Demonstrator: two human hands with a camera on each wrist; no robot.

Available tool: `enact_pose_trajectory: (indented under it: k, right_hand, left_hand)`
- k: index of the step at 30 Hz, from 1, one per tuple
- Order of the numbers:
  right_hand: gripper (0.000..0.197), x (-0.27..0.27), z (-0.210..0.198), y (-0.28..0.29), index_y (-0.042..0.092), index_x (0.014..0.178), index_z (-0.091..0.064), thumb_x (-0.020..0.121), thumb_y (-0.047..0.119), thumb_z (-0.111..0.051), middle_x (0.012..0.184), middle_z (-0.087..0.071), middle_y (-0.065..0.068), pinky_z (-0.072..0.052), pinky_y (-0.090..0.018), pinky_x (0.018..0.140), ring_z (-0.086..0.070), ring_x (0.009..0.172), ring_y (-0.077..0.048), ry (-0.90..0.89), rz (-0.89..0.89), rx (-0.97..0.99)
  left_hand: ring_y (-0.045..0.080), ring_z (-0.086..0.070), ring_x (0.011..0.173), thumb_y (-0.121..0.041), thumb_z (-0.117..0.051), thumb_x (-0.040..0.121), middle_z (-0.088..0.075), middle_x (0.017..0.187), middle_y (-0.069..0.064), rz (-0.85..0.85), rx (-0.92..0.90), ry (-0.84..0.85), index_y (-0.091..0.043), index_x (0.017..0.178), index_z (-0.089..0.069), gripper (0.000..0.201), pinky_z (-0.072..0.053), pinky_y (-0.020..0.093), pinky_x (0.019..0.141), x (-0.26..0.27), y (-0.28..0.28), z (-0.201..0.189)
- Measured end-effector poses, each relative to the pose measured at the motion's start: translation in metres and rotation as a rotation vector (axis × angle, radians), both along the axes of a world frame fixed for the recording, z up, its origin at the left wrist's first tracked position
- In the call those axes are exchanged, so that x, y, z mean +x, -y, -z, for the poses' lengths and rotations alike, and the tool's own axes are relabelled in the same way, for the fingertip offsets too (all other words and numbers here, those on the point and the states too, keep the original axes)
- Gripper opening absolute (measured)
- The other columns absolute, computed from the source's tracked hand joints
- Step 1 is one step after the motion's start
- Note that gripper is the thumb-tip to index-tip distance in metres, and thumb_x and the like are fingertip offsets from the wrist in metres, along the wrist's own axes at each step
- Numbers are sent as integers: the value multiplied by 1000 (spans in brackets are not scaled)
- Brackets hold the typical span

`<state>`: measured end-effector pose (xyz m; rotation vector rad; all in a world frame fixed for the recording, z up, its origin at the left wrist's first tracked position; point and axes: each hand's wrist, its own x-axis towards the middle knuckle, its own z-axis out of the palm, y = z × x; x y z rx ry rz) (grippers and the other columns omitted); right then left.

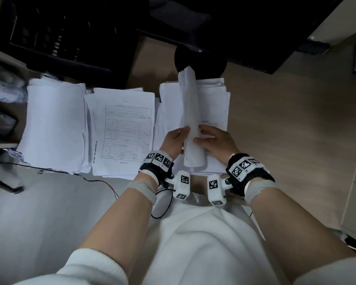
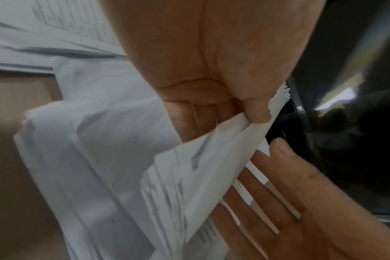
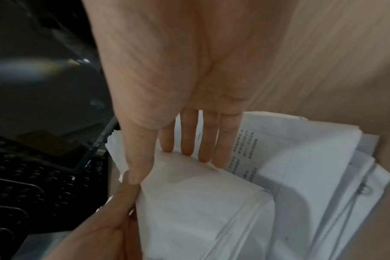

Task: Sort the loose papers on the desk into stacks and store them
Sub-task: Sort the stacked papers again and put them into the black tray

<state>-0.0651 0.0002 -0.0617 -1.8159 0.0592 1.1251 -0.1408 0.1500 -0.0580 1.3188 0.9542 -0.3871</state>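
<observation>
Three stacks of white paper lie side by side on the desk: a blank-topped left stack [image 1: 53, 128], a middle stack [image 1: 123, 132] with a printed form on top, and a right stack [image 1: 214, 99]. Above the right stack a bundle of sheets [image 1: 190, 103] stands on its long edge. My left hand [image 1: 176, 140] grips the bundle's left face, thumb pinching the sheets [image 2: 200, 176]. My right hand [image 1: 214, 140] lies with straight fingers [image 3: 189, 140] pressed against the bundle's right face [image 3: 200, 211]. The bundle hides part of the right stack.
A black monitor base [image 1: 199, 58] stands just behind the right stack, with a dark perforated rack [image 1: 60, 38] at the back left. A black keyboard [image 3: 33, 184] shows beside the bundle. Thin wires [image 1: 99, 179] run along the desk's front edge. Bare wooden desk [image 1: 286, 130] stretches to the right.
</observation>
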Motion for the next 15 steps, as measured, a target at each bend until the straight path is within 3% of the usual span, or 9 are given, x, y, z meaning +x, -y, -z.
enact_pose_trajectory:
  k: [3,7,10,12,13,15]
  right_hand:
    - [64,-6,5,3,30,131,-61,72,35,-86,124,-66,9,-58,-42,91,-69,105,-11,-22,31,43]
    - [63,-7,2,4,37,122,-63,64,44,-87,121,-69,10,-58,-39,89,-70,103,-11,-7,16,42]
    - [49,-7,0,3,26,122,-65,76,35,-81,116,-71,8,-58,-32,86,-70,101,-10,27,-6,1]
    - [17,-6,-2,3,14,102,-70,88,23,-69,95,-73,1,-54,-30,79,-69,88,-16,139,-39,-117]
    - [13,-5,-1,3,7,90,-68,91,19,-63,83,-69,-5,-49,-30,73,-65,79,-23,206,-52,-214]
    - [22,-1,7,13,2,80,-63,94,18,-56,77,-62,-17,-44,-34,69,-59,75,-33,238,6,-422]
  left_hand:
    - [16,-69,82,-35,-47,105,-71,97,6,-64,-74,-7,-11,117,-63,31,-59,26,62,-1,4,4]
    - [17,-71,82,-34,-48,105,-73,95,5,-58,-87,4,-10,117,-64,31,-59,28,64,-1,6,9]
    - [21,-70,81,-23,-57,101,-72,90,8,22,-22,30,-9,106,-65,17,-61,31,68,0,4,7]
    - [21,-66,75,-16,-64,95,-69,85,4,113,94,12,-10,102,-65,9,-54,20,58,3,2,7]
    - [20,-63,74,-14,-66,93,-68,83,4,130,133,-3,-10,100,-66,9,-50,17,55,4,2,6]
    - [23,-62,80,-14,-67,92,-68,90,6,101,159,-44,-8,100,-67,11,-51,22,65,6,-2,4]
